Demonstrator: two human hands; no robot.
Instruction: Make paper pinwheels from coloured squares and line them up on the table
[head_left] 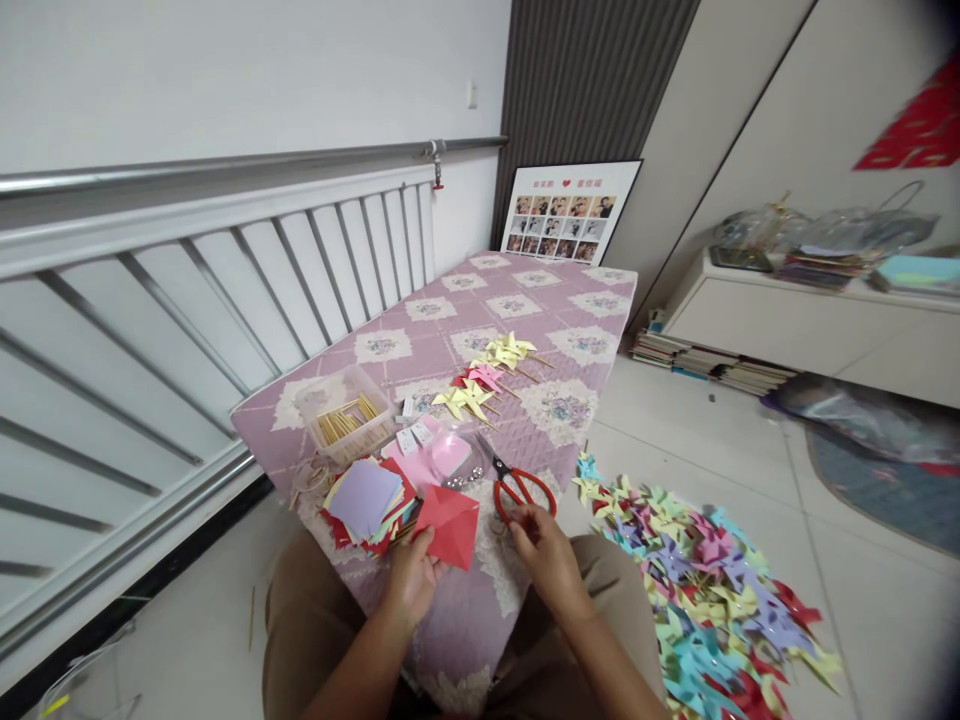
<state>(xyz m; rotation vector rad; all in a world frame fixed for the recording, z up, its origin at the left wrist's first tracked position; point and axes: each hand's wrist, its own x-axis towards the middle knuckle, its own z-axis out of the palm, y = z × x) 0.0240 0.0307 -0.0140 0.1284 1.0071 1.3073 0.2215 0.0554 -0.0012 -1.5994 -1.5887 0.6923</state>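
My left hand (418, 578) pinches a red paper square (450, 525) by its near left edge; faint diagonal lines run across the sheet. My right hand (546, 555) has its fingers closed at the red handles of the scissors (523, 488), whose blades point away from me over the tablecloth. Left of the red square lies a stack of coloured paper squares (367, 498), lilac on top. Beyond it is a clear plastic box (349, 415) of thin wooden sticks. A round clear dish (459, 460) with small shiny pieces sits on pink paper near the scissors' tips.
Several yellow and pink paper pinwheels (480, 380) on sticks lie farther up the table (517, 305). A large heap of coloured pinwheels (705, 580) covers the floor at right. A white railing (300, 260) borders the left side; a photo board (566, 212) leans behind the table.
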